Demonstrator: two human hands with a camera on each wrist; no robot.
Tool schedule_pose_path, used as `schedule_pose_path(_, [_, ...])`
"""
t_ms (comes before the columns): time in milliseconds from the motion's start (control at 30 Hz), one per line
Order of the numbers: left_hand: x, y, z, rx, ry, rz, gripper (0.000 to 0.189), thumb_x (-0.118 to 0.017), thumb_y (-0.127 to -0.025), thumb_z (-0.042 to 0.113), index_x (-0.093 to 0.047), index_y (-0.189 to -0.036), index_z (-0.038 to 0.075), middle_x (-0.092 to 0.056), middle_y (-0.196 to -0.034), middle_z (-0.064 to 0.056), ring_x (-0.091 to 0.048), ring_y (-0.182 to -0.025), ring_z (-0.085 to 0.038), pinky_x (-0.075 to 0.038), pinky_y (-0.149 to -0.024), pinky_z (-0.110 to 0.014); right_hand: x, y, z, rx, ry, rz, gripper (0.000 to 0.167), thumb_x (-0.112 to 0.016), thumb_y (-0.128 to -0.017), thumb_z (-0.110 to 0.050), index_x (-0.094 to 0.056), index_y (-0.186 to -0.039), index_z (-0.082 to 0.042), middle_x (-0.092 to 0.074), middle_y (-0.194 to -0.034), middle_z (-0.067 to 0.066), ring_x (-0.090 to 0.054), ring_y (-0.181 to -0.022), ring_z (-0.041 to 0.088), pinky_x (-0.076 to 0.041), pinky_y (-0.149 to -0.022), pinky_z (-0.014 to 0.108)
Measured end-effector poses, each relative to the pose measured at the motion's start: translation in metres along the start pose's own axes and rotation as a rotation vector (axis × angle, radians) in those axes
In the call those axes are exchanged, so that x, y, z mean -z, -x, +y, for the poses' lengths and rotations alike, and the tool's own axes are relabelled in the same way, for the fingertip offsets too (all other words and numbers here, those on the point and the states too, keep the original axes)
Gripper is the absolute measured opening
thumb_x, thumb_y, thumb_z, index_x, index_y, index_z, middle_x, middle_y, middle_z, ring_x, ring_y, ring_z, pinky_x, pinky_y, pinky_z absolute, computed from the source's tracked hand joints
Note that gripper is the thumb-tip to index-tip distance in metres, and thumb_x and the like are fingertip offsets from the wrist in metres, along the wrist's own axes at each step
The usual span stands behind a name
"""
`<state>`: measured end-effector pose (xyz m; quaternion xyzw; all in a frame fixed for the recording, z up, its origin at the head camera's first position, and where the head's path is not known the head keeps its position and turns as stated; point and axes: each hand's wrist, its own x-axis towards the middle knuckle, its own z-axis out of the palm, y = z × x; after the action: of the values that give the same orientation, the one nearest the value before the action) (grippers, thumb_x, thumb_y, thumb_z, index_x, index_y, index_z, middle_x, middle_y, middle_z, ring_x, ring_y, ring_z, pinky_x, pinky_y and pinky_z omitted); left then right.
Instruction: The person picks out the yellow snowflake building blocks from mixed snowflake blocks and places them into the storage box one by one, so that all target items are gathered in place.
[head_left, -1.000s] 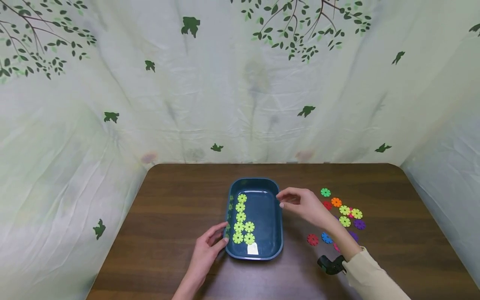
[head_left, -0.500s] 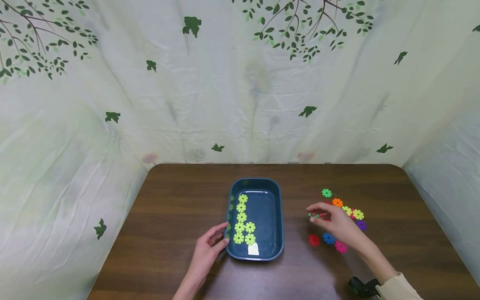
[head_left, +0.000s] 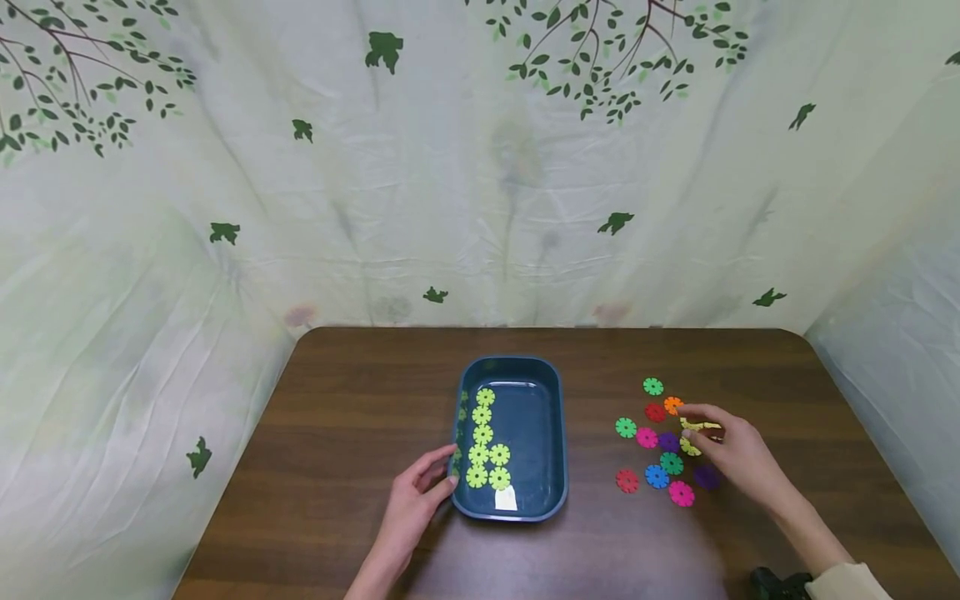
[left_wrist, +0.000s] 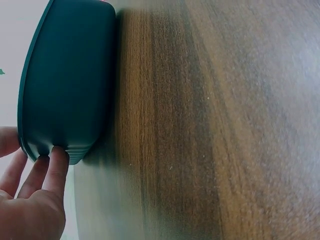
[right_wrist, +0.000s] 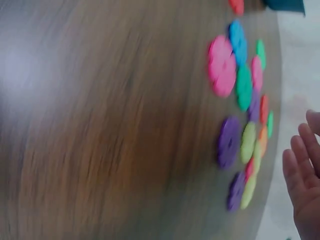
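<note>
A dark blue tray (head_left: 525, 512) stands on the table. Inside it, yellow-green flower-shaped discs (head_left: 482, 434) lie in a column along the left, two of them beside it near the front. My left hand (head_left: 411, 504) grips the tray's left rim; in the left wrist view, fingertips (left_wrist: 59, 152) press the outer wall. My right hand (head_left: 738, 450) is over the loose discs at the right, thumb and forefinger apart around yellow discs (head_left: 691, 447). In the right wrist view the right hand (right_wrist: 307, 175) appears above the discs, fingers loosely extended, holding nothing.
Loose discs around the right hand include a green disc (head_left: 653, 386), a red disc (head_left: 627, 481), a blue disc (head_left: 656, 476) and a pink disc (head_left: 681, 493), some close together. A patterned cloth (head_left: 480, 208) hangs behind the brown table (head_left: 360, 400).
My right hand has moved from the tray's right rim to the right, over the loose discs, uncovering several of them. My left hand and the tray have stayed in place.
</note>
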<state>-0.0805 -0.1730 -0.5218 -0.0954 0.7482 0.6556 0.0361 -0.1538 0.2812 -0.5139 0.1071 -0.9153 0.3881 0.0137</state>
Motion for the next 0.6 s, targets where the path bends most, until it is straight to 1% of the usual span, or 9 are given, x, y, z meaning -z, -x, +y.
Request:
schedule_pose_path(33, [0.000,0.000,0.000,0.000,0.000,0.000,0.043,-0.070,-0.088,0.007,-0.064,-0.131,0.013,-0.055,-0.138,-0.008,-0.053,-0.123,-0.028,-0.047,-0.095,-0.036,0.003,0.000,0.004,-0.006,0.004,0.005,0.035,-0.069,-0.092,-0.009,-0.062,-0.127,-0.006,-0.064,-0.120,0.017,-0.064,-0.101,0.035,-0.053,-0.074,0.025])
schedule_pose_path(100, [0.000,0.000,0.000,-0.001,0.001,-0.001,0.044,-0.070,-0.088,0.006,-0.063,-0.131,0.013,-0.055,-0.138,-0.008,-0.053,-0.123,-0.028,-0.047,-0.095,-0.037,0.007,0.001,0.011,-0.021,0.020,0.014,0.035,-0.068,-0.093,-0.010,-0.062,-0.127,-0.005,-0.064,-0.120,0.019,-0.064,-0.101,0.036,-0.054,-0.074,0.028])
schedule_pose_path(200, [0.000,0.000,0.000,0.001,-0.004,0.000,0.044,-0.070,-0.088,0.007,-0.063,-0.131,0.013,-0.055,-0.139,-0.008,-0.053,-0.123,-0.028,-0.047,-0.096,-0.037,0.012,0.002,0.021,-0.057,0.044,0.020,0.035,-0.068,-0.093,-0.012,-0.062,-0.127,-0.006,-0.063,-0.122,0.021,-0.062,-0.103,0.039,-0.055,-0.079,0.041])
schedule_pose_path(267, [0.001,0.000,0.000,0.001,-0.006,0.002,0.044,-0.070,-0.088,0.007,-0.063,-0.131,0.013,-0.055,-0.138,-0.008,-0.053,-0.123,-0.028,-0.047,-0.096,-0.037,0.014,0.002,0.026,-0.080,0.059,0.014,0.035,-0.067,-0.094,-0.014,-0.062,-0.127,-0.006,-0.060,-0.125,0.024,-0.060,-0.107,0.042,-0.053,-0.083,0.051])
schedule_pose_path(333, [0.001,0.000,0.001,0.002,-0.006,0.004,0.044,-0.070,-0.089,0.006,-0.063,-0.131,0.013,-0.055,-0.138,-0.008,-0.053,-0.123,-0.028,-0.047,-0.096,-0.037,0.015,0.001,0.031,-0.105,0.071,0.009,0.035,-0.067,-0.094,-0.014,-0.061,-0.128,-0.005,-0.058,-0.127,0.026,-0.058,-0.109,0.045,-0.050,-0.084,0.057])
schedule_pose_path(433, [0.001,0.000,0.001,0.003,-0.003,0.004,0.044,-0.070,-0.089,0.006,-0.063,-0.131,0.013,-0.055,-0.138,-0.008,-0.053,-0.122,-0.028,-0.047,-0.095,-0.036,0.016,0.001,0.038,-0.132,0.087,-0.001,0.036,-0.066,-0.094,-0.011,-0.060,-0.129,-0.004,-0.056,-0.129,0.029,-0.055,-0.111,0.047,-0.048,-0.085,0.060])
schedule_pose_path(600, [0.001,0.000,0.001,0.004,-0.001,0.000,0.043,-0.070,-0.088,0.006,-0.064,-0.131,0.013,-0.054,-0.139,-0.008,-0.053,-0.122,-0.028,-0.048,-0.093,-0.033,0.019,-0.002,0.047,-0.146,0.128,-0.010,0.038,-0.067,-0.092,-0.007,-0.059,-0.128,0.001,-0.056,-0.123,0.031,-0.056,-0.105,0.046,-0.048,-0.081,0.060])
